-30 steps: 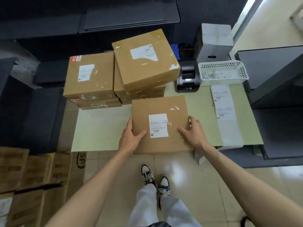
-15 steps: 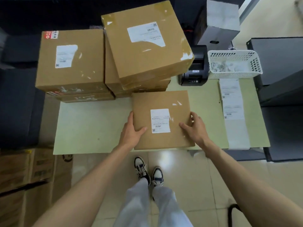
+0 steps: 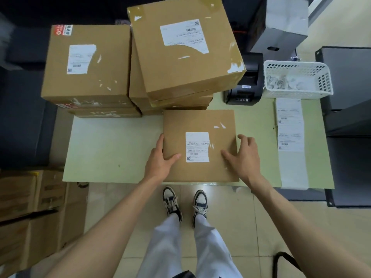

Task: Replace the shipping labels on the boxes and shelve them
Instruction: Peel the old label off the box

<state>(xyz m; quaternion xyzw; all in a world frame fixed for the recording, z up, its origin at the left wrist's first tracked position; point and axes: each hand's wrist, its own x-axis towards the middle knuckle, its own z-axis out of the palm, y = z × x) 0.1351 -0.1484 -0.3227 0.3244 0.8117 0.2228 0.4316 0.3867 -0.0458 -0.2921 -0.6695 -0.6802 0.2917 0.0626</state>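
Brown cardboard box [image 3: 200, 145] lies flat at the near edge of a pale green table [image 3: 112, 149]. Left hand [image 3: 160, 163] grips its left edge, thumb on top; right hand [image 3: 244, 155] rests on its right side, fingers loosely spread.

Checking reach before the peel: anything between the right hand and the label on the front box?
Nothing visible. The right hand rests on the front box just right of the label, with only bare cardboard between them. The left hand holds the box's left edge, thumb on top, short of the label.
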